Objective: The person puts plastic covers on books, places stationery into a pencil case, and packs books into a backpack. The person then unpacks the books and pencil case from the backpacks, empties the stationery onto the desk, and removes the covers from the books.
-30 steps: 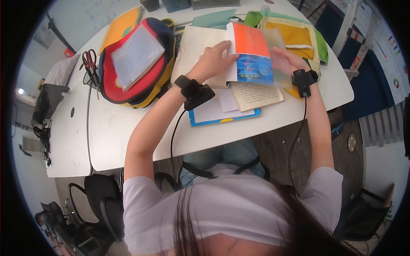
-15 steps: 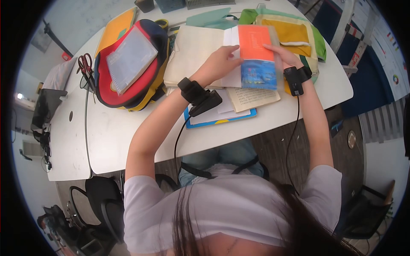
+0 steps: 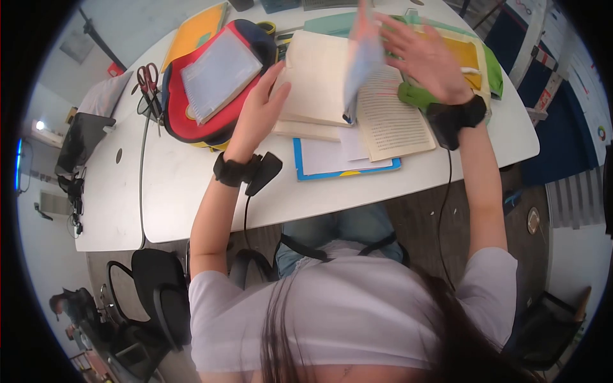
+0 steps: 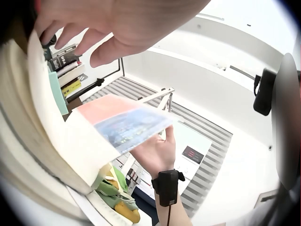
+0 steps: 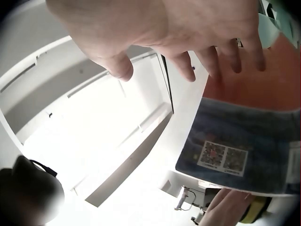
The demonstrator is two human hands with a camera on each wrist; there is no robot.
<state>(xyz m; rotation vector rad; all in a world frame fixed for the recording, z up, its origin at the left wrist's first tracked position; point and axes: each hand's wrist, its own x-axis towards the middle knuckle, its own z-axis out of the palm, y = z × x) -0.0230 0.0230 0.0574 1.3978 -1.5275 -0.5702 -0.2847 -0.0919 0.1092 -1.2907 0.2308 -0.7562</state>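
A thick open book with cream pages (image 3: 316,80) lies on the table. Its orange and blue cover (image 3: 363,70) stands up on edge and is blurred in the head view. My right hand (image 3: 437,70) is beside the cover's outer face, fingers straight; in the right wrist view the fingertips overlap the orange part of the cover (image 5: 235,136), above two square codes. On the other side, my left hand (image 3: 257,115) is spread at the left edge of the pages, thumb apart from the fingers. The left wrist view has it above the page edges.
Printed sheets (image 3: 399,131) and a blue-edged board (image 3: 306,173) lie under the book. To the left are a red and blue bag (image 3: 172,96) with a spiral notebook (image 3: 220,73) on it, and scissors (image 3: 148,76). A green and yellow bag (image 3: 495,70) lies at right.
The cover, flat and facing up before, has swung upright, baring the printed sheet. My left hand has left the cover's inner edge and moved left; my right hand's fingers have straightened.
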